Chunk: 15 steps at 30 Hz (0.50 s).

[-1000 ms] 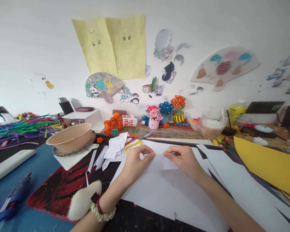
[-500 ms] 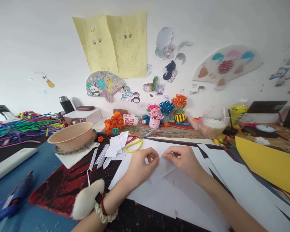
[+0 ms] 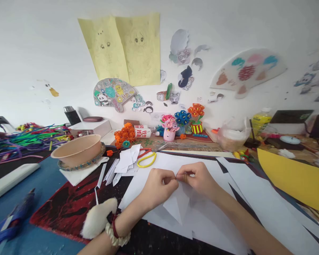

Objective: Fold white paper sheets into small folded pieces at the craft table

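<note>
Both my hands pinch the top of a small folded piece of white paper (image 3: 178, 206) over the middle of the desk. My left hand (image 3: 159, 187) has thumb and forefinger closed at its upper edge. Close against it, my right hand (image 3: 198, 180) grips the same edge between its fingertips. The paper hangs down to a point, with a crease along it. Large white sheets (image 3: 172, 226) lie beneath. Just beyond my left hand are scissors with yellow and red handles (image 3: 146, 160) and a pile of small white paper pieces (image 3: 127, 160).
At left stand a peach-coloured bowl (image 3: 78, 150), a blue glue gun (image 3: 14, 219) and coloured pipe cleaners (image 3: 39, 140). A fluffy white ornament (image 3: 98, 217) lies by my left wrist. Behind are flower pots (image 3: 169, 134); yellow card (image 3: 295, 180) lies right.
My hands have come closer together, fingertips now nearly touching. The paper between them has turned, and its folded point now hangs toward me. The view has shifted slightly.
</note>
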Motion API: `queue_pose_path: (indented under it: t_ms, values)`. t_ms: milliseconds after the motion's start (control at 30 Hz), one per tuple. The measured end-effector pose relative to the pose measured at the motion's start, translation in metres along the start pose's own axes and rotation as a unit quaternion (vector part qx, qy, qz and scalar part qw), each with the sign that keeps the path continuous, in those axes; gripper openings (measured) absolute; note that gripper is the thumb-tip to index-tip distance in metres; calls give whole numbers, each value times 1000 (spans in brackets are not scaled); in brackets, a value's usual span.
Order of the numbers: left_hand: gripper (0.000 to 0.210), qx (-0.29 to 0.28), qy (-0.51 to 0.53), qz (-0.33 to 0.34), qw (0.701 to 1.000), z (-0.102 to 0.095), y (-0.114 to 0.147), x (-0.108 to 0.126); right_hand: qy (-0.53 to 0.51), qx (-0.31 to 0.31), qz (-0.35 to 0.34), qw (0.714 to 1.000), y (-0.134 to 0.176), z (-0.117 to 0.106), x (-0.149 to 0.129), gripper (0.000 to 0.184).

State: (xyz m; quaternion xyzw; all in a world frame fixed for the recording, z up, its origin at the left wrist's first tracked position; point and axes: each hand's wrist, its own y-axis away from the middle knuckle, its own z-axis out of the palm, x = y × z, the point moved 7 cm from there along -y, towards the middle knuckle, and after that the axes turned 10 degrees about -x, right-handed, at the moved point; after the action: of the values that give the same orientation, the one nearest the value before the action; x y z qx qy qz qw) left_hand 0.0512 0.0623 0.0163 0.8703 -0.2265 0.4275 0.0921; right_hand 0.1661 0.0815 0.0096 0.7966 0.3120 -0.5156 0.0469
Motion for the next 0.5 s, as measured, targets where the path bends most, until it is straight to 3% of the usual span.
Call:
queue_pose_path:
  t_ms: [233,500]
  values:
    - [17,-22,64,-13,998,4,0,-6,-1,10,-8,1000,0,0,0,20]
    - [17,-27,66,6,997,5,-2,-4,5,34,16,999,1,-17,8,20]
